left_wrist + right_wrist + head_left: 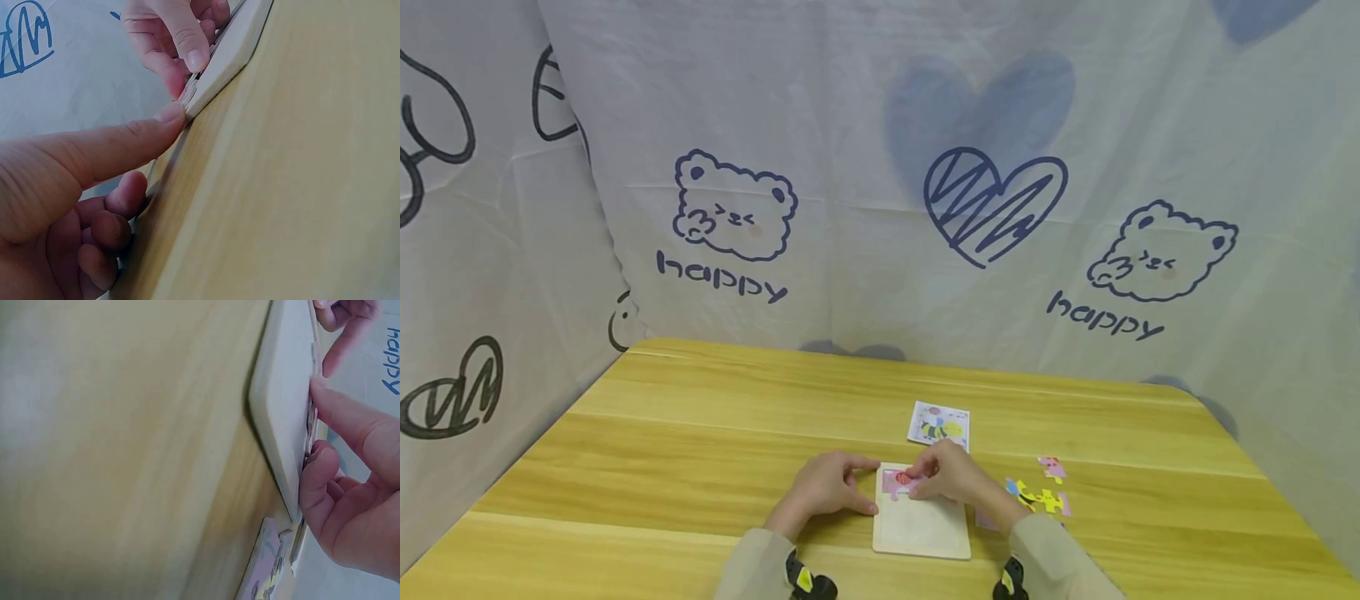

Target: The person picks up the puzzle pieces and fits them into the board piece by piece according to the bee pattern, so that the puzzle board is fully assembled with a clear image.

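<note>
A pale wooden puzzle board [921,529] lies flat on the table, with a pink puzzle piece [892,482] bearing a red round print at its upper left. My left hand [829,485] rests at the board's left side, thumb and forefinger extended against the edge. In the left wrist view, that thumb [134,140] touches the board's rim while the other fingers bend loosely. Over the board's top, my right hand [951,473] pinches a pink puzzle piece between thumb and forefinger, largely covered by the fingers. The right thumb [340,406] lies close to the board's surface.
Behind the board lies a picture card [942,425] with a yellow and black bee. Loose puzzle pieces [1049,501] are right of the board, partly behind the right forearm; a pink piece [1052,468] sits farther back. A printed cloth [865,283] hangs behind the table.
</note>
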Demonstrator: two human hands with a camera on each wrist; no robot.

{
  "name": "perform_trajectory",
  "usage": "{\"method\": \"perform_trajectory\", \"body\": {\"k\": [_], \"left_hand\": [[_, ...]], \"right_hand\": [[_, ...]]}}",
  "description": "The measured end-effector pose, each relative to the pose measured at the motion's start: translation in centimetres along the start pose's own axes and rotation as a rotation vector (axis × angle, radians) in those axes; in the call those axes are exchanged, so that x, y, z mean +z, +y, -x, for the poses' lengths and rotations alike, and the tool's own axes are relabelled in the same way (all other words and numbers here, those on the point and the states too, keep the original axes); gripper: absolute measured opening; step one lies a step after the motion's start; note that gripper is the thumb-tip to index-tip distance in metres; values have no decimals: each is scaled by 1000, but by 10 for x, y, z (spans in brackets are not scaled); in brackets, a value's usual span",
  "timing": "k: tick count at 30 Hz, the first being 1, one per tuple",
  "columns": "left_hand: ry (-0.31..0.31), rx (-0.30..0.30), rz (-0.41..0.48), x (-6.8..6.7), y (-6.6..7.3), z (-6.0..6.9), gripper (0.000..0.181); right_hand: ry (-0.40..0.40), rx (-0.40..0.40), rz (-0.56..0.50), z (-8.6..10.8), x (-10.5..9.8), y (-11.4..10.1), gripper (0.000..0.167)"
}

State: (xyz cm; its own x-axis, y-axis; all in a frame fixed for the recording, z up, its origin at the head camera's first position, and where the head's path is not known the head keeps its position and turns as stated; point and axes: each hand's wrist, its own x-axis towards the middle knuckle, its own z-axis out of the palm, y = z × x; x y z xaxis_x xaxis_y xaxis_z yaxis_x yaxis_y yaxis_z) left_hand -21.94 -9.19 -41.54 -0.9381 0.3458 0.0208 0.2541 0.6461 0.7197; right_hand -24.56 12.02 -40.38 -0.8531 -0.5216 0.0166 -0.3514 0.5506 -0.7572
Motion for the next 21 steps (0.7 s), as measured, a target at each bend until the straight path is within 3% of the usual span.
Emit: {"method": "perform_trajectory", "body": {"k": [10,21], "left_hand": [[-7,-7,13,0,-1,0,56],[9,9,-7,0,-1,0,57]], "right_hand": [[-17,45,-50,1,-4,3,22],[5,77,-8,4,-6,2,15]]}}
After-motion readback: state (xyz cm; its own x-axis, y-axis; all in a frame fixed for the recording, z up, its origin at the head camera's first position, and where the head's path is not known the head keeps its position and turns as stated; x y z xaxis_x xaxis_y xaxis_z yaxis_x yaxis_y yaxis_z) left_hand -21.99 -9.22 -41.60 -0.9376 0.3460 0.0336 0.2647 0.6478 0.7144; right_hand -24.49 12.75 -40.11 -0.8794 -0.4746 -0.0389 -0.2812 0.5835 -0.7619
